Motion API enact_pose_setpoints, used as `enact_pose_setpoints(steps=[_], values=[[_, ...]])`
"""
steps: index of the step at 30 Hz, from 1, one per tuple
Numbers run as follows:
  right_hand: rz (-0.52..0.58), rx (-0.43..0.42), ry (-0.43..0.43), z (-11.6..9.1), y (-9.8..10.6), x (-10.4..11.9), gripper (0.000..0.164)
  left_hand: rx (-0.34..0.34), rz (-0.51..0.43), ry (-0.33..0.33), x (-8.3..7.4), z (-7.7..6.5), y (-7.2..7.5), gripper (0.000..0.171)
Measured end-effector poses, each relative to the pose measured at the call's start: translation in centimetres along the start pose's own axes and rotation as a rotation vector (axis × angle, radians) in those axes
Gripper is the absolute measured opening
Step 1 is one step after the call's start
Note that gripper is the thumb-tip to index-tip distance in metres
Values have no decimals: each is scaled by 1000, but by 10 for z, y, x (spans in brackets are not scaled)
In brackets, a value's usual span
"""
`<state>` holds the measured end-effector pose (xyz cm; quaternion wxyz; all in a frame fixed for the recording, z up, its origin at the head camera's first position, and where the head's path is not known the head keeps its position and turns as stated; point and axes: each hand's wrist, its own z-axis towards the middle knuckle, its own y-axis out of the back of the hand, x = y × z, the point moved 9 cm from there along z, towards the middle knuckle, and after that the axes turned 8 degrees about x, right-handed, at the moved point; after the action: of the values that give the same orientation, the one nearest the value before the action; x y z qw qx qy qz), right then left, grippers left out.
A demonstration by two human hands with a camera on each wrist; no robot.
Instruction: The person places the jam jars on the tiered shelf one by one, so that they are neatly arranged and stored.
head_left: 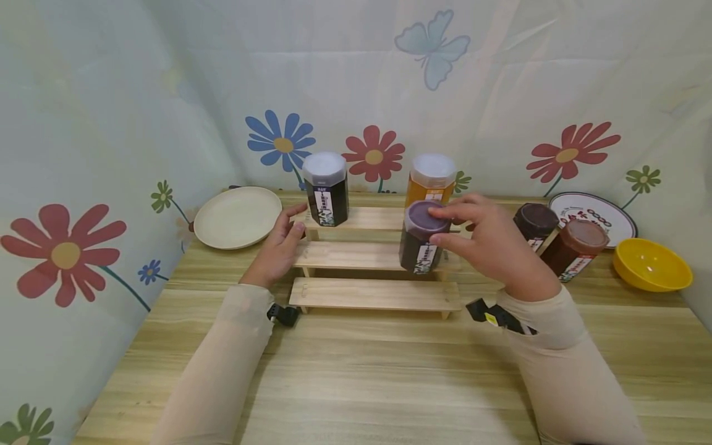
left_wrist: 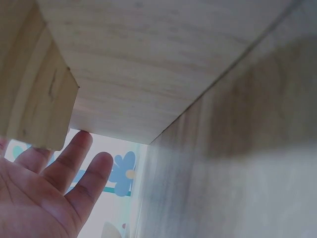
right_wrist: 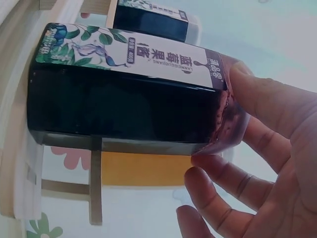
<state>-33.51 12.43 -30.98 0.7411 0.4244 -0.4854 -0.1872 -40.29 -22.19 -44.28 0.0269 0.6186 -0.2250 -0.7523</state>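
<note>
My right hand (head_left: 489, 247) pinches the purple lid of a dark jam jar (head_left: 418, 250) between thumb and fingers. The jar stands upright at the right end of the middle tier of a three-step wooden shelf (head_left: 375, 293); in the right wrist view, its base is right at the wood and the blueberry jam label (right_wrist: 133, 54) shows. At the shelf's left end my left hand (head_left: 278, 247) rests against the upper tier, its fingers (left_wrist: 91, 181) nearly straight in the left wrist view. On the top tier stand a white-lidded dark jar (head_left: 327, 198) and an orange jar (head_left: 428, 185), partly hidden.
Right of the shelf, a dark-lidded jar (head_left: 536, 221) and a reddish-brown jar (head_left: 575, 247) stand before a patterned white plate (head_left: 612, 216). Beside them is a yellow bowl (head_left: 651, 266). A cream plate (head_left: 238, 219) lies at the back left. A flowered curtain (head_left: 345, 80) hangs behind.
</note>
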Motion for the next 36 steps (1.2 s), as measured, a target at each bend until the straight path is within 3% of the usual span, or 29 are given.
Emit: enact_pose_setpoints(steps=[8, 23, 36], values=[[23, -8, 2, 3, -7, 5, 48, -3, 8, 9, -1, -1, 1, 47], [54, -161, 90, 9, -23, 19, 47, 4, -8, -34, -4, 0, 1, 47], [136, -201, 117, 12, -33, 25, 49, 4, -17, -38, -5, 1, 1, 46]])
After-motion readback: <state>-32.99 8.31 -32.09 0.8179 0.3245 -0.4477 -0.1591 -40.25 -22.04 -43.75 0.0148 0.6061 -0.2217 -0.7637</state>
